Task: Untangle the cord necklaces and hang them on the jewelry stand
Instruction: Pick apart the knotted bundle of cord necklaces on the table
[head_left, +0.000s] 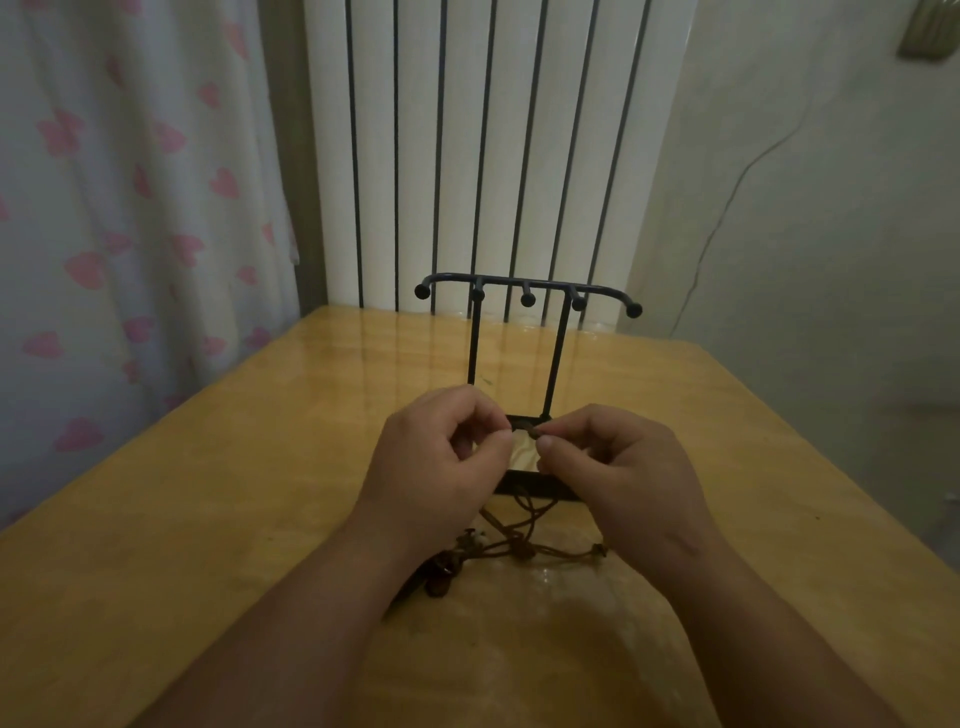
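Observation:
A black metal jewelry stand (527, 291) rises from the middle of the wooden table (208, 493), its top bar carrying several ball-tipped hooks, all bare. Brown cord necklaces (519, 540) lie in a tangle on the table just in front of the stand's base, with beads and small pendants at the left end. My left hand (441, 462) and my right hand (618, 467) are raised above the base, facing each other. Each pinches a bit of the brown cord between thumb and forefinger. Loops of cord hang down from the hands to the tangle.
A white radiator (493, 156) stands behind the far table edge. A curtain with pink hearts (130, 208) hangs at the left. A thin cable (727, 208) runs down the wall at the right.

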